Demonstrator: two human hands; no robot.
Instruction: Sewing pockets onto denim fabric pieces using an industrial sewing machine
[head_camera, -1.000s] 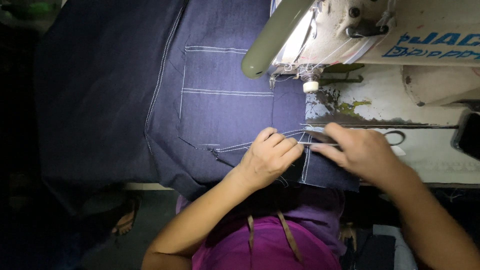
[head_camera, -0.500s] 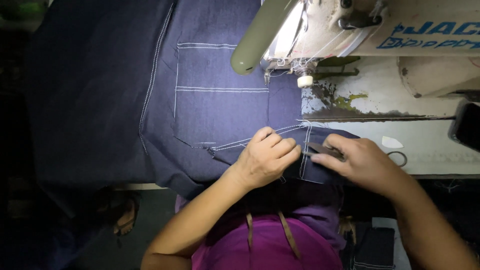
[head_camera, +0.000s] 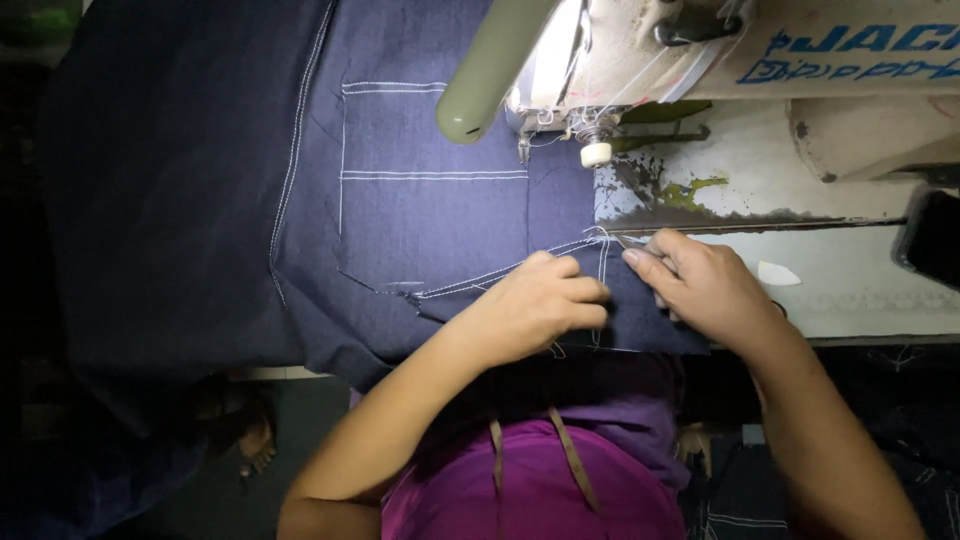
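Dark denim panel (head_camera: 430, 220), white topstitching

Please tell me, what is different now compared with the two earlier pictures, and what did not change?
The right hand drew back from beside the sewing machine toward the person and now works at the stitched corner of the dark denim with a small metal tool, probably thread snips. The left hand stayed pressed on the cloth by the white seam. The denim stayed spread under the machine.
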